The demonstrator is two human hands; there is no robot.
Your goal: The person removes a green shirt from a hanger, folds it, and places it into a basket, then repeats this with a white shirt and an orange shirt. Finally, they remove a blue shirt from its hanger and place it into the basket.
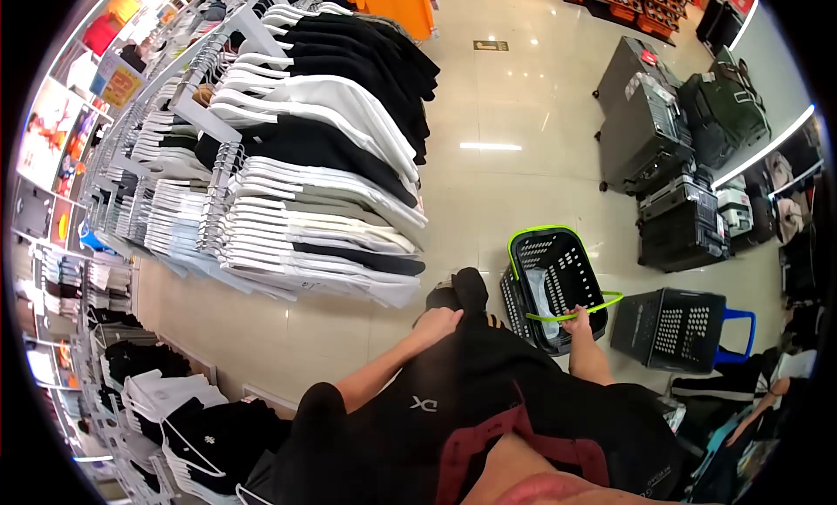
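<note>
My right hand [577, 320] is closed around the bright green handle [558, 317] of a black shopping basket [571, 261]. A pale, crumpled item [544, 300] lies inside the basket along its left wall. My left hand [438, 325] hangs in front of my black clothing with its fingers curled in, and the inside of its grip is hidden. Just beyond it are my dark shoes [469, 287]. Closest to the left hand is a rack of shirts [323, 217], black, white and grey, on white hangers; the hand is apart from them.
Dark suitcases [645, 130] and a green bag [722, 104] stand on the right. Beside my basket is a second dark basket [671, 331] with a blue handle [738, 335]. Another person's arm [758, 409] shows at lower right. A glossy tiled floor [497, 95] runs ahead.
</note>
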